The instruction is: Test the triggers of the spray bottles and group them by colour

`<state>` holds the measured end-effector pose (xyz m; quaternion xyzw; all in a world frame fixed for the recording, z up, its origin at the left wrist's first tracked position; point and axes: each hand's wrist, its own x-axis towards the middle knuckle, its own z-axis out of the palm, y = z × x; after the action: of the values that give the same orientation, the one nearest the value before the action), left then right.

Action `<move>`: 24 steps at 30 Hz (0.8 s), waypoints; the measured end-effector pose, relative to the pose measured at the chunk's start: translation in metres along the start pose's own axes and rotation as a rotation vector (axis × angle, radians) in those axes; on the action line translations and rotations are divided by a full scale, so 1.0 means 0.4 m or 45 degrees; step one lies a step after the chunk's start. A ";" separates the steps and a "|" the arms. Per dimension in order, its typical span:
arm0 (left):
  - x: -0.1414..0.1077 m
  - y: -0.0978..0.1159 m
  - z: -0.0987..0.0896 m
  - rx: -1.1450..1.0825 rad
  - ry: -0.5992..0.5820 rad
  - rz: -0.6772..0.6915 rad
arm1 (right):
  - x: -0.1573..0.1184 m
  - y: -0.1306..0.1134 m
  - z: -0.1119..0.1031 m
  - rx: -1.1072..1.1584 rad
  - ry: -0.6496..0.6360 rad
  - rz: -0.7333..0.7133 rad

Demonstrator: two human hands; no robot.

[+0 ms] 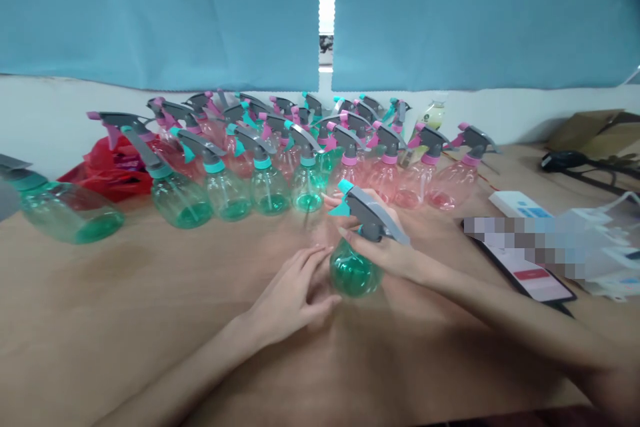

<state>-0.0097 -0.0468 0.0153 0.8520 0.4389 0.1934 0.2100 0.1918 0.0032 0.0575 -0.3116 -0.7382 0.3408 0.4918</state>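
A green spray bottle with a grey and turquoise trigger head stands upright or nearly so in front of me. My right hand is closed round its upper body and neck, just under the trigger head. Left of the bottle, my left hand is low over the table, fingers curved and thumb apart. Its fingertips come close to the bottle's side; whether they touch I cannot tell. Behind the hands, a front row holds green bottles on the left and pink bottles on the right.
More spray bottles crowd behind that row, and one green bottle leans at the far left. Red plastic bags lie near the wall. Rightward on the wooden table are a phone, a white box, clear plastic packaging and cardboard.
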 end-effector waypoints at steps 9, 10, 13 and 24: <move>-0.112 0.005 -0.071 -0.095 0.375 -0.037 | 0.048 -0.045 0.187 -0.048 -0.047 0.012; -0.126 0.002 -0.080 -0.062 0.435 -0.061 | 0.056 -0.053 0.220 -0.031 -0.055 0.015; -0.171 -0.026 -0.108 0.071 0.618 -0.188 | 0.087 -0.076 0.325 0.028 -0.082 0.021; -0.318 -0.280 -0.293 0.453 1.008 -0.406 | 0.274 -0.129 0.501 -0.204 -0.540 -0.204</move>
<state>-0.2131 -0.0711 0.0359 0.6574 0.6372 0.3907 -0.0961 -0.0381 0.0213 0.0988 -0.2115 -0.8720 0.2987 0.3250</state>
